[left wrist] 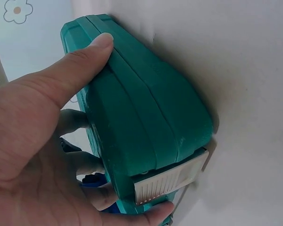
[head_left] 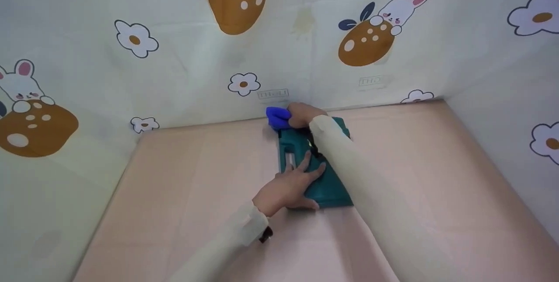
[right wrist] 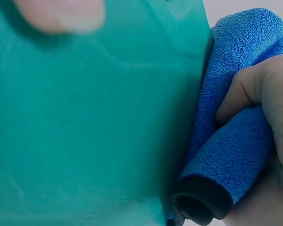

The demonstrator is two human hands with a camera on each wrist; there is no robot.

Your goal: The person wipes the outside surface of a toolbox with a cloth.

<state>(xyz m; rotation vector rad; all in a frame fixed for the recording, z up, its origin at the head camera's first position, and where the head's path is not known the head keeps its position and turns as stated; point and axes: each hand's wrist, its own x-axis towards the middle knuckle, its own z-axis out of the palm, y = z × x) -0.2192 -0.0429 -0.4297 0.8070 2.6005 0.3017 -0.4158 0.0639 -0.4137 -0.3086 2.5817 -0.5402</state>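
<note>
A teal plastic carrying case [head_left: 329,192] with a slot-like handle opening lies on the table, close to the back wall. My left hand [head_left: 286,188] rests on its near left part with spread fingers over the top face; in the left wrist view the thumb [left wrist: 87,66] presses along the seamed side. A ribbed silver latch [left wrist: 170,179] shows near the little finger. At the case's far end, my right hand [head_left: 305,115] grips a folded blue cloth [right wrist: 238,155] with dark edging. The cloth lies against the case's far edge, its fold pinched between the fingers.
A pinkish table covering [head_left: 196,177] spreads around the case. Pale wall sheets [head_left: 183,68] printed with rabbits and flowers stand behind and at both sides. The right sleeve [head_left: 371,186] crosses over the right part of the case. A black strap piece [head_left: 265,234] sits at the left wrist.
</note>
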